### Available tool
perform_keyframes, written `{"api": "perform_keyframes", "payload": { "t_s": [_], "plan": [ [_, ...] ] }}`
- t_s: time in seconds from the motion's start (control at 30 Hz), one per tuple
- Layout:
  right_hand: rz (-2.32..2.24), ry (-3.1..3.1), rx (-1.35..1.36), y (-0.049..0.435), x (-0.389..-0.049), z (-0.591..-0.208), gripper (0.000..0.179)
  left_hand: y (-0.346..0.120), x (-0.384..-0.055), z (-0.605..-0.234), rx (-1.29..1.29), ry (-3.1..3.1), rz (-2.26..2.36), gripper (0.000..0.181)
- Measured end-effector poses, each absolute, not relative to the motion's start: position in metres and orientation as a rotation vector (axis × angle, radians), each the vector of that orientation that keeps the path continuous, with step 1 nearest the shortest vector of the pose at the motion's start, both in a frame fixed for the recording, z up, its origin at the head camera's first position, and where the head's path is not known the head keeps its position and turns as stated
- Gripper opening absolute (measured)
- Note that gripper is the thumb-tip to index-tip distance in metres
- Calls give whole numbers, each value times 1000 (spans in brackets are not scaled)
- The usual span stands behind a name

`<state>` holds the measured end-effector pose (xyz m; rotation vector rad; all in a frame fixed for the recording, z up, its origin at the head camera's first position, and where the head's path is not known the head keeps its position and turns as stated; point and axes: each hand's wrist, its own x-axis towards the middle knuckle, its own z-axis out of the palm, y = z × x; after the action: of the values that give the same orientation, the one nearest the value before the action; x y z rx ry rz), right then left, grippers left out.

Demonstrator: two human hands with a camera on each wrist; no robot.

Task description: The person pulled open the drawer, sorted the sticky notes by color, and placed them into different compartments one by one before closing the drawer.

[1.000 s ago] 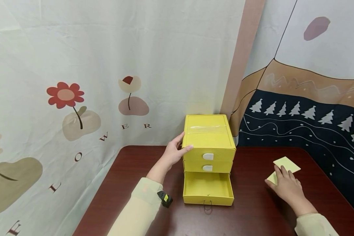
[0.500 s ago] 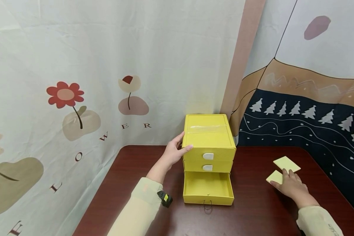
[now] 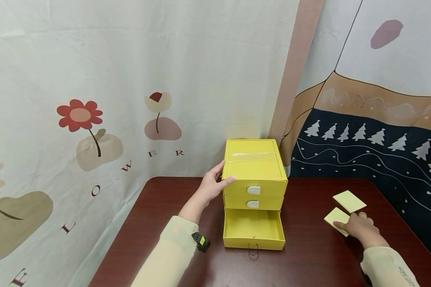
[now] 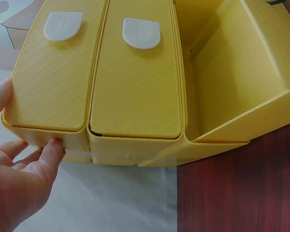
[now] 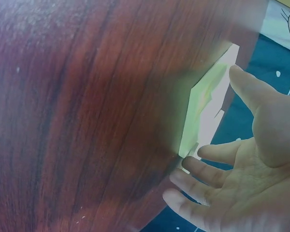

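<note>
A yellow three-drawer cabinet [image 3: 255, 163] stands at the middle of the table, its bottom drawer [image 3: 253, 243] pulled out and bare inside. My left hand [image 3: 210, 185] rests on its upper left front corner; in the left wrist view the fingers [image 4: 50, 150] touch the side wall and the thumb [image 4: 2, 94] lies at the top edge. On the right lie two pale yellow sticky note pads. My right hand [image 3: 360, 227] is at the nearer pad [image 3: 334, 217], thumb over it, fingers spread along its right side. The farther pad [image 3: 349, 200] lies apart from the hand.
White tabs [image 3: 253, 190] mark the upper two drawers, which are closed. A thin dark loop [image 3: 253, 250] hangs at the open drawer's front. Dark red wood forms the table [image 3: 305, 255]. A printed curtain [image 3: 201, 79] hangs behind and to the sides.
My right hand has slid right and toward me, off the farther pad, and its thumb now lies over the nearer pad. The left hand and cabinet have not moved.
</note>
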<state>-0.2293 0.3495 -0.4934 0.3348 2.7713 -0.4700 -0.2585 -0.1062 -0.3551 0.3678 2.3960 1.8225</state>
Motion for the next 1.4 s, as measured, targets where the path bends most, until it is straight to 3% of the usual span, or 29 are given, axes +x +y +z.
{"api": "perform_keyframes", "payload": {
  "t_s": [0.57, 1.17, 1.4],
  "plan": [
    [-462, 2742, 342, 348, -233, -493, 94, -106, -258, -355, 364, 2402, 1814, 77],
    [-557, 2815, 482, 343, -231, -495, 108, -107, -259, -354, 362, 2404, 1806, 77],
    [-531, 2902, 462, 341, -228, -494, 97, -106, -259, -354, 365, 2405, 1808, 76]
  ]
}}
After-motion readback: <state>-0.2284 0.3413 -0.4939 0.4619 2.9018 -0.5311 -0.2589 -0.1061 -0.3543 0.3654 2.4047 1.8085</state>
